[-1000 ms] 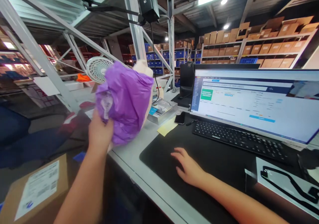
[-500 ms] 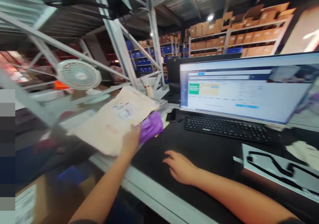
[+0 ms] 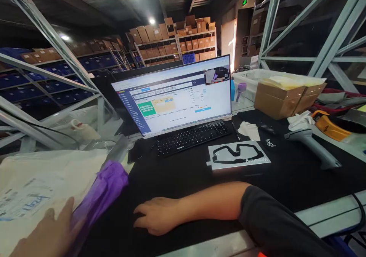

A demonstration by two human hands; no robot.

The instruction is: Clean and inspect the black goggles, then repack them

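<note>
At the lower left, my left hand point(image 3: 47, 234) lies on a cream-coloured bag point(image 3: 71, 169) with its fingers apart. A label with printed text and blue handwriting shows on the bag. Crumpled purple material point(image 3: 110, 181), perhaps cloth or a soft bag, sticks out along the bag's right side and touches my fingers. My right hand point(image 3: 160, 215) rests on the black desk mat point(image 3: 137, 245), fingers loosely bent and apart, nothing in them. Behind it stand a black keyboard point(image 3: 194, 137) and a lit monitor point(image 3: 177, 104).
A flat box point(image 3: 238, 156) with a black outline lies beyond my right forearm. Farther right are a grey barcode scanner point(image 3: 313, 144), an orange-yellow tape dispenser-like item point(image 3: 331, 126), a cardboard box point(image 3: 278, 99) and a white basket point(image 3: 248, 82). Metal frame bars stand on both sides.
My view has turned right, so the bag, purple material and left hand sit lower left. My left fingers now lie spread over the bag. The right hand still rests on the mat.
</note>
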